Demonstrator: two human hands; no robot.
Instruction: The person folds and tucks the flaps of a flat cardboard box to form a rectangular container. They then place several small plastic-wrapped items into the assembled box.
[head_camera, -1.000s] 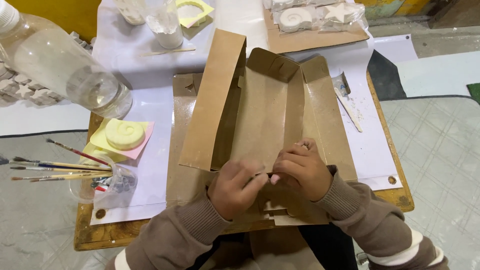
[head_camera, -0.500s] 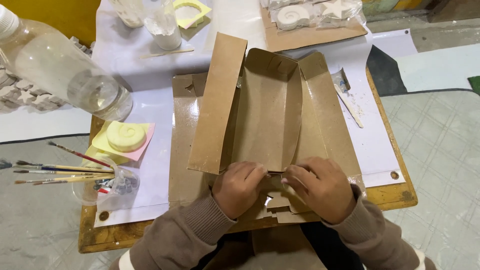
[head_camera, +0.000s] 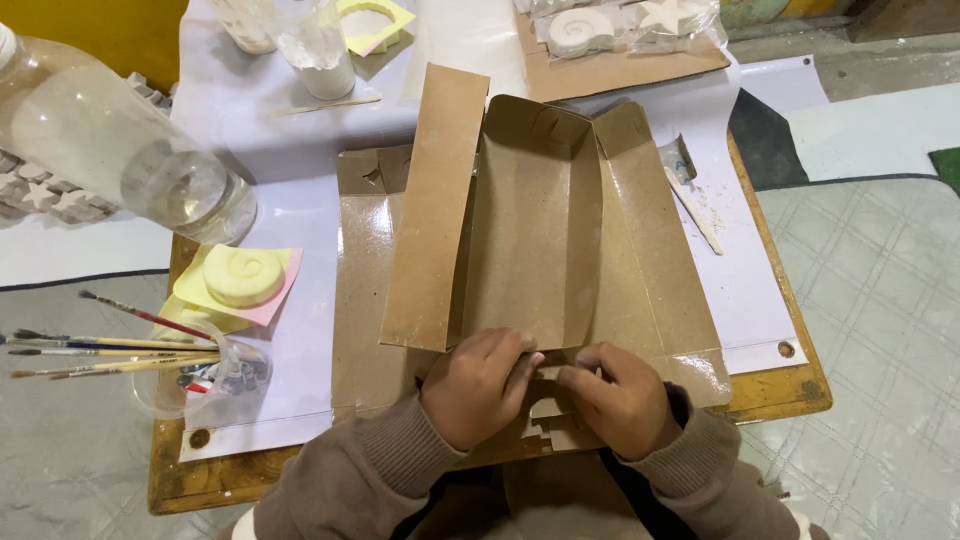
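A brown cardboard box (head_camera: 530, 230), partly folded, lies open on a small wooden table (head_camera: 790, 385). Its long left flap stands up and its far end wall is raised. My left hand (head_camera: 478, 385) and my right hand (head_camera: 618, 395) meet at the box's near end. The fingers of both pinch and press the small cardboard tabs there. Brown sleeves cover both wrists.
A clear plastic bottle (head_camera: 120, 150) lies at the left. A white spiral cast on yellow and pink paper (head_camera: 243, 276) sits beside several paintbrushes (head_camera: 110, 345) in a clear cup. A white jar (head_camera: 315, 50) and bagged white casts (head_camera: 620, 25) stand at the back. A wooden stick (head_camera: 692, 210) lies at the right.
Both hands have slid slightly toward me along the box's near end and closed in on the tabs. The box has kept its place.
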